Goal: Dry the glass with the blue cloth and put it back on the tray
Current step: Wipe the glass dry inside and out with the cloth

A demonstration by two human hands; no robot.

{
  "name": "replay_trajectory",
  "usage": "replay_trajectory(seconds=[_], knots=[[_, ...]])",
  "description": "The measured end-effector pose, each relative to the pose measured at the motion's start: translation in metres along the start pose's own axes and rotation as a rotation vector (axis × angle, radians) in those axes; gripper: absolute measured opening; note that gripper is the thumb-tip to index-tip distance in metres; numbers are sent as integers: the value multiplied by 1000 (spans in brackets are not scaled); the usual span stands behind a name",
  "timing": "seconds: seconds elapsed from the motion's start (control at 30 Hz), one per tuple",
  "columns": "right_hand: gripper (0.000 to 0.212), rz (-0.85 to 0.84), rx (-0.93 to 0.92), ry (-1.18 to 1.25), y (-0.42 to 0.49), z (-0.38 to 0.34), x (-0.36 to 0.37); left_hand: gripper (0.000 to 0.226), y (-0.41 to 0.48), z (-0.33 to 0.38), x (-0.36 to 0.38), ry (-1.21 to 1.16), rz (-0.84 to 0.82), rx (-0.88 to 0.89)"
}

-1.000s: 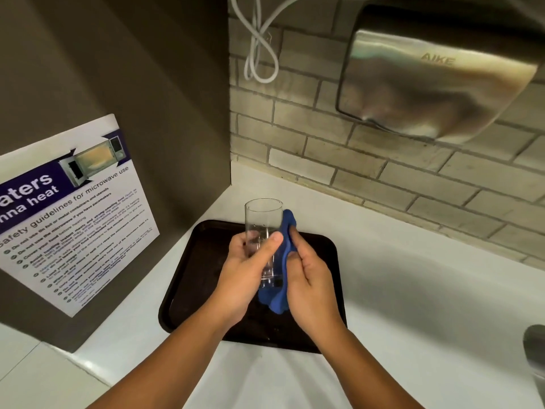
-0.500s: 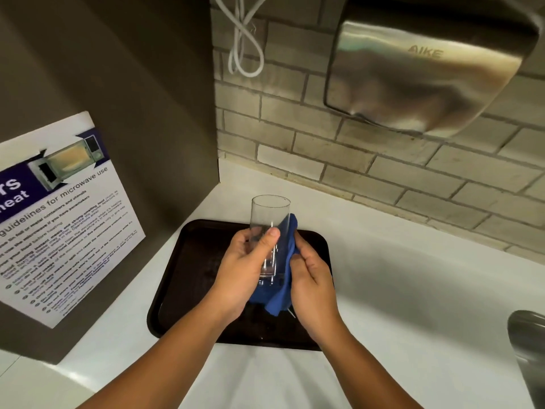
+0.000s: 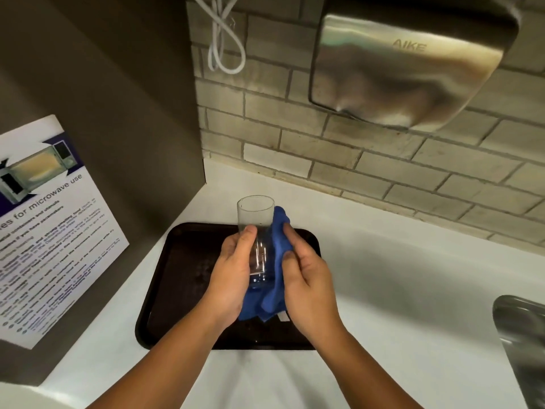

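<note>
A tall clear glass (image 3: 256, 219) stands upright in the air above the dark brown tray (image 3: 180, 278). My left hand (image 3: 233, 278) is wrapped around the glass's lower half, thumb on its front. My right hand (image 3: 306, 281) presses a blue cloth (image 3: 275, 261) against the right side of the glass. The cloth hangs down below both hands over the tray, with a small white label at its lower edge. The bottom of the glass is partly hidden by the cloth and my fingers.
The tray lies on a white counter (image 3: 398, 290) in a corner. A brown cabinet side with a microwave safety poster (image 3: 44, 231) stands at left. A steel hand dryer (image 3: 413, 66) and a white cord (image 3: 224, 39) hang on the brick wall. A metal sink edge (image 3: 522, 343) shows at right.
The cloth has slid up and down along the right side of the glass while the left hand keeps its hold. The view has shifted, so the scene sits further left.
</note>
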State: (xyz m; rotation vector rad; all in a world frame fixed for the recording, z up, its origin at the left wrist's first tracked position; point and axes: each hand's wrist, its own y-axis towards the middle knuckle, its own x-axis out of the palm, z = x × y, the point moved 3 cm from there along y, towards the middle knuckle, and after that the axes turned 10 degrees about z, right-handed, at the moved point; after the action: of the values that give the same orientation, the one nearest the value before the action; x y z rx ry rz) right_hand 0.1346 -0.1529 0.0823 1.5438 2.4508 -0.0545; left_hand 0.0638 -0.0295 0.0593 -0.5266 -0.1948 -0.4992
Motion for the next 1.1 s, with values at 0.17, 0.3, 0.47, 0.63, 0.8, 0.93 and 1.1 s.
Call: replay_trajectory(seconds=[0.17, 0.3, 0.47, 0.63, 0.8, 0.93, 1.1], knots=[[55, -39, -7, -55, -11, 4, 5, 47, -2, 1, -4, 10, 0, 51], [56, -48, -74, -113, -20, 2, 9, 44, 0, -3, -10, 28, -2, 34], [51, -47, 85, 2, 2, 4, 8, 53, -7, -8, -10, 17, -34, 68], [54, -47, 143, 86, 7, 1, 9, 38, -5, -8, -18, 26, -67, 94], [46, -115, 265, 208, 11, 10, 11, 36, -10, -5, -22, 79, -103, 170], [43, -94, 354, 322, 21, 10, 7, 26, -11, -7, -30, 149, -92, 189], [42, -63, 414, 435, 25, 10, 7, 24, -17, -7, -28, 128, -137, 169]])
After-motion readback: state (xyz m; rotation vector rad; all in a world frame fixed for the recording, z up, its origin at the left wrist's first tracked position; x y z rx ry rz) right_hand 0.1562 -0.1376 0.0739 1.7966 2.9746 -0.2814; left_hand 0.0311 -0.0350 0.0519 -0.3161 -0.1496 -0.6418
